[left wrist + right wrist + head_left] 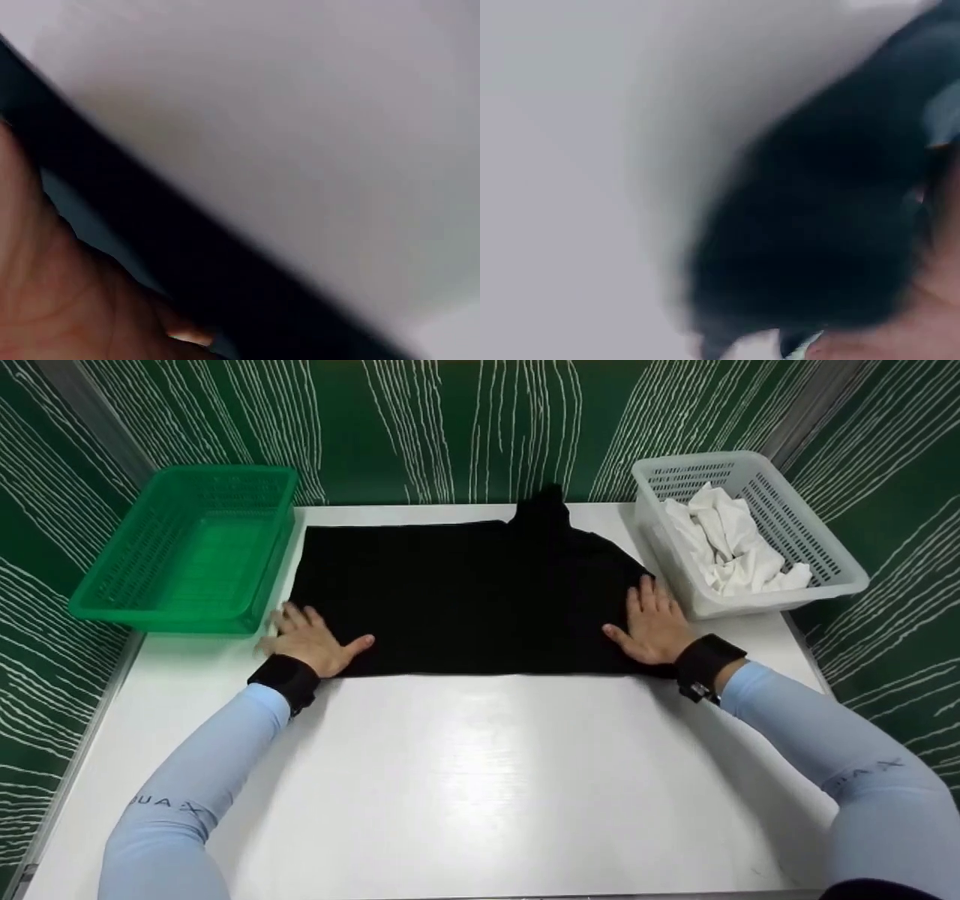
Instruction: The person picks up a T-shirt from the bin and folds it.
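Observation:
A black shirt (465, 600) lies folded lengthwise on the white table, its long straight edge towards me. A bunched part (544, 514) that looks like a collar sticks up at its far side. My left hand (307, 643) rests palm down at the shirt's left end, fingers spread and slightly blurred, thumb on the cloth. At the right end my right hand (654, 624) lies with its fingers extended over the fabric. Dark material fills part of both wrist views, beside the left palm (67, 292) and the right hand's skin (900, 330).
To the left stands a green plastic basket (262, 577) with nothing in it. A white basket (750, 604) on the right holds crumpled white cloth (727, 540). Green walls (450, 435) with white streaks enclose the table (480, 780) at the back and sides.

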`<state>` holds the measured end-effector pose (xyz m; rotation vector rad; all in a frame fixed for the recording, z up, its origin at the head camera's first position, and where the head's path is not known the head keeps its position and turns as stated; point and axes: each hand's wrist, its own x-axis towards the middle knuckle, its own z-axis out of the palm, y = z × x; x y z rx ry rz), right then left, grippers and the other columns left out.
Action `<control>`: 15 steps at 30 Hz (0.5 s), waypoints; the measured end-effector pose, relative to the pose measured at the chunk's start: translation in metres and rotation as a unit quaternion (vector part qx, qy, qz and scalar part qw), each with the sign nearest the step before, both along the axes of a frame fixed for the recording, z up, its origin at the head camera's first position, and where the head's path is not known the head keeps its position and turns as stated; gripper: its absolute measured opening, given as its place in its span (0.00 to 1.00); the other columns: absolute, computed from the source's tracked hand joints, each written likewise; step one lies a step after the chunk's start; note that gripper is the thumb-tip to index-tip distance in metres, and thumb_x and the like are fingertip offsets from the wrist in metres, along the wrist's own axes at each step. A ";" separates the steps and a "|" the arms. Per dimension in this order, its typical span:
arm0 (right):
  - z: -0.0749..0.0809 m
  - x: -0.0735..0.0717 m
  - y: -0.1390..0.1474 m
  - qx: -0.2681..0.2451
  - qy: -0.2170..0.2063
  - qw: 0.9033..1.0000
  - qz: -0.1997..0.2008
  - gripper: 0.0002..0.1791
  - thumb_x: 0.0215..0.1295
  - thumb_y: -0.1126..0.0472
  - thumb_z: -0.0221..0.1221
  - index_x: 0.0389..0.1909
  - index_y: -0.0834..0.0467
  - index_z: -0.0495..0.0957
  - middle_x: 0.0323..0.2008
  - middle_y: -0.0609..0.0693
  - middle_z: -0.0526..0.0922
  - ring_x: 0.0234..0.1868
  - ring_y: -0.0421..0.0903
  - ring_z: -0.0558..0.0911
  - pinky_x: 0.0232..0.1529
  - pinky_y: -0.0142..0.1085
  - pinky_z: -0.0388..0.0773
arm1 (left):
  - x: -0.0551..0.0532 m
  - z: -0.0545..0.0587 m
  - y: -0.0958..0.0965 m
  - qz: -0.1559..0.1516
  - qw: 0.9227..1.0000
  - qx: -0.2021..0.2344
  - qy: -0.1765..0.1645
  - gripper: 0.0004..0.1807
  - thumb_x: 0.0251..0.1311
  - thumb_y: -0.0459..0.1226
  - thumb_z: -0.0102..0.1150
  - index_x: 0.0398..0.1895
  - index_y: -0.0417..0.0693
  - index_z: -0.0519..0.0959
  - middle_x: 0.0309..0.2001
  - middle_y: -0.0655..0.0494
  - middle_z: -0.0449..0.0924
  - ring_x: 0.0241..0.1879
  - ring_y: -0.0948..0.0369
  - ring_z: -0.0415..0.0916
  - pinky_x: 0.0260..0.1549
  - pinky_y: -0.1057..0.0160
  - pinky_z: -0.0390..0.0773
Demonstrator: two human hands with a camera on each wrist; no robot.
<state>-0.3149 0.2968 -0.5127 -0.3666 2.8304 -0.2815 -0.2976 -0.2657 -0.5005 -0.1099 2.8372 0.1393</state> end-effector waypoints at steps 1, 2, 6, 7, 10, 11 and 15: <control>0.004 0.004 -0.007 0.004 0.008 1.000 0.020 0.57 0.88 0.32 0.42 0.88 0.77 0.37 0.87 0.82 0.28 0.88 0.85 0.33 0.86 0.79 0.39 | -0.002 -0.001 0.003 -0.026 1.000 -0.002 0.017 0.68 0.75 0.78 0.44 0.92 0.31 0.40 0.89 0.18 0.30 0.89 0.21 0.35 0.75 0.13 0.61; 0.007 0.006 -0.014 0.005 0.015 0.999 0.042 0.55 0.89 0.33 0.43 0.89 0.75 0.38 0.88 0.81 0.29 0.89 0.84 0.33 0.86 0.80 0.40 | -0.004 0.000 0.007 -0.055 0.998 0.002 0.037 0.62 0.78 0.72 0.47 0.92 0.32 0.45 0.89 0.19 0.34 0.89 0.21 0.39 0.74 0.14 0.64; 0.009 0.008 -0.038 -0.003 0.000 0.994 0.108 0.57 0.85 0.31 0.49 0.92 0.67 0.39 0.90 0.76 0.32 0.90 0.82 0.35 0.84 0.82 0.46 | -0.011 0.000 0.023 -0.145 0.986 0.044 0.068 0.47 0.82 0.58 0.56 0.91 0.40 0.56 0.87 0.21 0.49 0.84 0.24 0.54 0.66 0.21 0.78; 0.008 0.009 -0.041 -0.001 -0.009 0.994 0.113 0.59 0.84 0.27 0.49 0.92 0.65 0.39 0.91 0.75 0.32 0.90 0.81 0.36 0.83 0.82 0.48 | -0.011 0.000 0.027 -0.153 0.985 0.051 0.062 0.46 0.82 0.58 0.57 0.91 0.42 0.57 0.85 0.22 0.52 0.82 0.25 0.57 0.64 0.23 0.81; 0.001 0.012 -0.041 0.011 -0.029 0.993 0.110 0.63 0.79 0.20 0.47 0.93 0.61 0.40 0.92 0.71 0.34 0.91 0.79 0.37 0.82 0.84 0.47 | -0.009 0.000 0.034 -0.160 0.985 0.040 0.043 0.47 0.82 0.60 0.55 0.91 0.45 0.57 0.82 0.22 0.57 0.79 0.26 0.61 0.59 0.24 0.84; -0.001 0.013 -0.040 0.014 -0.032 0.994 0.106 0.64 0.78 0.18 0.47 0.93 0.60 0.41 0.92 0.70 0.34 0.91 0.79 0.37 0.82 0.84 0.47 | -0.008 0.000 0.035 -0.158 0.986 0.034 0.039 0.47 0.82 0.61 0.54 0.92 0.46 0.57 0.81 0.22 0.57 0.79 0.26 0.61 0.59 0.23 0.84; -0.001 0.023 -0.038 0.034 -0.046 0.994 0.095 0.63 0.79 0.19 0.47 0.94 0.59 0.39 0.92 0.69 0.32 0.91 0.80 0.35 0.82 0.85 0.45 | 0.000 0.002 0.037 -0.155 0.987 0.014 0.028 0.49 0.81 0.64 0.54 0.93 0.48 0.54 0.81 0.23 0.58 0.78 0.25 0.61 0.57 0.23 0.85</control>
